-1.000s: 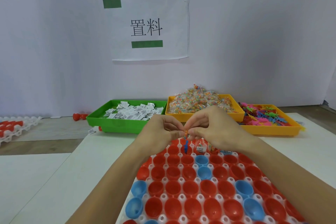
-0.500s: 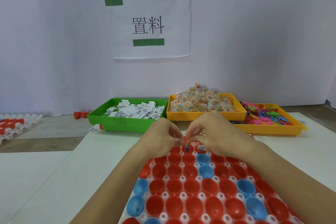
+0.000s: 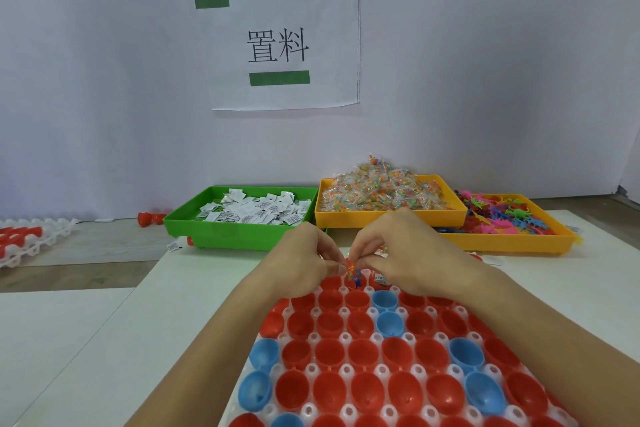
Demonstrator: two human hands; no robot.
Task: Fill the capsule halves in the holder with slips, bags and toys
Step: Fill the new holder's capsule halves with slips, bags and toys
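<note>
Small bag of coloured beads (image 3: 351, 269) pinched between both hands, hanging just above the far rows of the capsule holder (image 3: 346, 371); a blue bit shows at its lower end, too small to tell what. Left hand (image 3: 304, 263) fingertips curled onto the bag's left edge, right hand (image 3: 394, 253) thumb and forefinger clamped on its top right edge, so the bag sits right between the two grips. Below, red and blue capsule halves (image 3: 363, 354) sit open side up in the white holder on a white table (image 3: 166, 308). One far cup by the right hand holds a printed slip (image 3: 381, 278). Behind: green tray (image 3: 239, 236) of slips, yellow tray (image 3: 391, 218) of bead bags, second yellow tray (image 3: 502, 243) of plastic toys. Paper sign (image 3: 284, 45) on the wall.
</note>
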